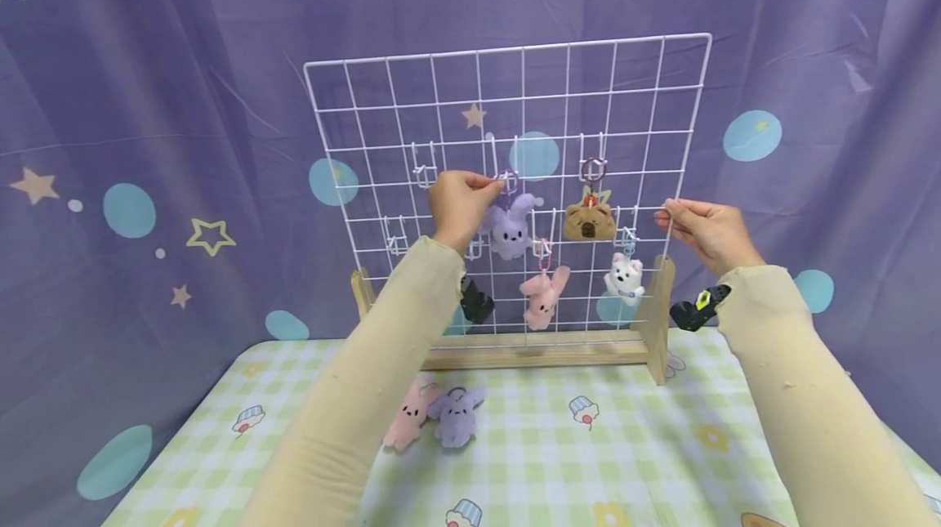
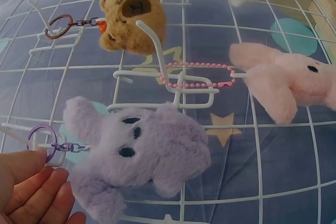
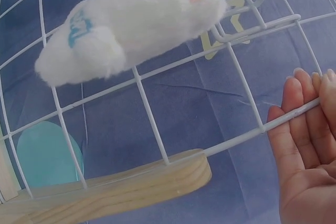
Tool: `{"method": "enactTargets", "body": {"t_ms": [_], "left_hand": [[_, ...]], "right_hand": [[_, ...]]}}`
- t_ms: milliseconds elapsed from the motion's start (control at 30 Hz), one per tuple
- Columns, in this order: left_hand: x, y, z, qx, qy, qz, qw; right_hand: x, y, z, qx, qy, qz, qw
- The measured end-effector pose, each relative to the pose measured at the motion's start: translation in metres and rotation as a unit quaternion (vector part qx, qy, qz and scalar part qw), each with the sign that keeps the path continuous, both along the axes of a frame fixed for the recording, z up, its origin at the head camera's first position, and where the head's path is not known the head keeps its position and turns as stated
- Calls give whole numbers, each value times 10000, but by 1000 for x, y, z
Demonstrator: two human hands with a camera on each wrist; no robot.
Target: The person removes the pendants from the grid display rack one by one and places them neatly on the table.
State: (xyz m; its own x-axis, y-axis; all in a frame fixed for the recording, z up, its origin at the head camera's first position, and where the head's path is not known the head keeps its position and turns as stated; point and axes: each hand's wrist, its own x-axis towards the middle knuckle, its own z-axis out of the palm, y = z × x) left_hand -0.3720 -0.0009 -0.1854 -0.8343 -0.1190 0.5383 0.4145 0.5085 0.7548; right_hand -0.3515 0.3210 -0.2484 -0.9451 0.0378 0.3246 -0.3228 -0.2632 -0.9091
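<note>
My left hand point(image 1: 461, 204) pinches the purple ring point(image 2: 54, 141) of a lilac bunny plush keychain point(image 1: 510, 237), at a white hook on a wire grid rack point(image 1: 478, 51). The bunny hangs below the ring by a short purple chain. At the rack's right side, my right hand point(image 1: 709, 234) grips the outer wire between thumb and fingers. Near it a white dog-like plush keychain point(image 1: 625, 278) hangs from a light blue clasp. A brown bear plush keychain point(image 1: 590, 221) and a pink bunny plush keychain point(image 1: 542, 302) hang between the hands.
Wooden feet point(image 1: 659, 323) support the rack on a green checked tablecloth point(image 1: 559, 462). A pink plush point(image 1: 407, 421) and another lilac plush point(image 1: 457, 421) lie before it, the pink one partly behind my left sleeve. More white hooks point(image 1: 395, 239) are on the left. A purple curtain point(image 1: 220, 37) hangs behind.
</note>
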Motion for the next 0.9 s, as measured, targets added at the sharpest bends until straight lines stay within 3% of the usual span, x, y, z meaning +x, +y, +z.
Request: {"method": "enactTargets", "body": {"t_ms": [367, 900], "left_hand": [[4, -2, 5, -211, 188, 140, 9995], [20, -10, 10, 156, 139, -590, 9980]], "right_hand": [[-1, -1, 1, 94, -5, -78, 9999], [1, -1, -1, 109, -78, -215, 9997]]}}
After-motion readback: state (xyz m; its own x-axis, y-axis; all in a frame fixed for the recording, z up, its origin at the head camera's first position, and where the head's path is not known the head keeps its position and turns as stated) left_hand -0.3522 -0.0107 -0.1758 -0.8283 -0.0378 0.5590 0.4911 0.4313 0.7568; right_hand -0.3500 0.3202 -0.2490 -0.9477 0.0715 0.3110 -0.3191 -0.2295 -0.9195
